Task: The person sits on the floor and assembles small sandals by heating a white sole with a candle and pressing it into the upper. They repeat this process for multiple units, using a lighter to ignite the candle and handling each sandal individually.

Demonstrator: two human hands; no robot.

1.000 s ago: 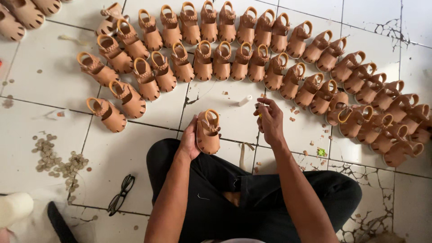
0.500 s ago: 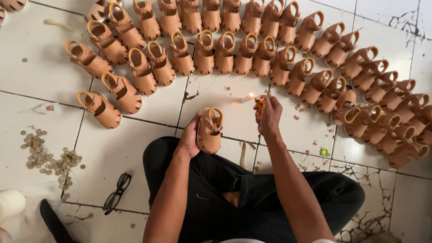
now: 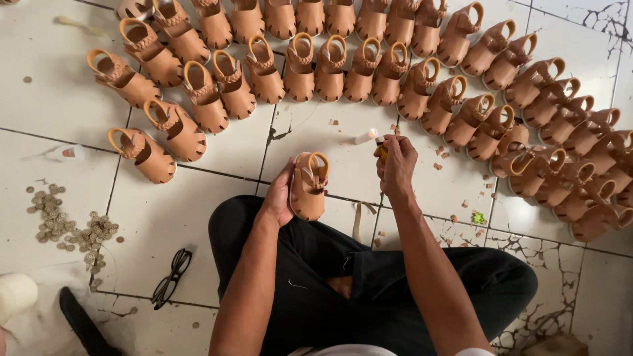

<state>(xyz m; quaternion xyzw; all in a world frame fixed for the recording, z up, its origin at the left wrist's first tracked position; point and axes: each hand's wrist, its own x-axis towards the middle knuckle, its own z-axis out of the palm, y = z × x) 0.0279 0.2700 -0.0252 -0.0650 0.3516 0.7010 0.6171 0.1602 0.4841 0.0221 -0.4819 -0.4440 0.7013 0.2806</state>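
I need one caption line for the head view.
Left hand holds a tan sandal; right hand holds a lighter above tiles.

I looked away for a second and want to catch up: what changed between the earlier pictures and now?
The right hand lit the small lighter half a second ago; now it holds it lower with no flame showing. The camera shifted slightly. The left hand kept holding the tan sandal upright, and the sandal rows, buttons and glasses stayed put.
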